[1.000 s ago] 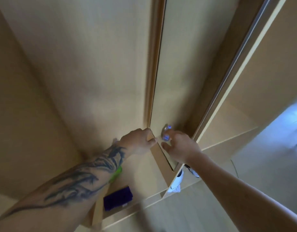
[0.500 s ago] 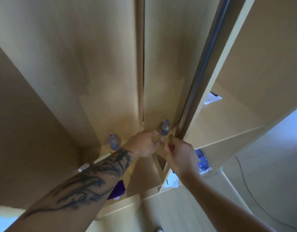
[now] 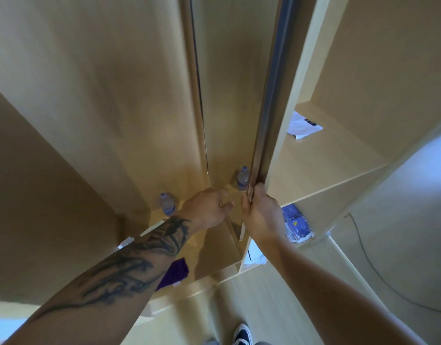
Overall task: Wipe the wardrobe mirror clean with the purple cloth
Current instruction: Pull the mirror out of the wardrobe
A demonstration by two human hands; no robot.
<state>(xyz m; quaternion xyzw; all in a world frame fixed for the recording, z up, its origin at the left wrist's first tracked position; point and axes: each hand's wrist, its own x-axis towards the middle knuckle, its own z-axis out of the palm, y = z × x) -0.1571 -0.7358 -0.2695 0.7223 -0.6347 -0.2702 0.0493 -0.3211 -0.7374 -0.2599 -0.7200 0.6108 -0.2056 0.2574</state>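
I see two water bottles [image 3: 167,203] [image 3: 243,178] standing far in, and white paper [image 3: 302,125] on a right shelf. A blue packet [image 3: 296,226] lies lower right; my dark shoe [image 3: 242,334] is nearest.

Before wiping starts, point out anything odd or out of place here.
Nothing looks spilled or broken. The purple cloth lies loose on a low shelf, in neither hand. The right hand grips the door edge; the left hand rests beside it.

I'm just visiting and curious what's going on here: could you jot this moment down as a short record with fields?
left hand: on the left door's edge
right hand: gripping the edge of the right door
purple cloth: lying on a low shelf, untouched
water bottles: one beside the left wrist, one near the right door
mirror: not visible yet
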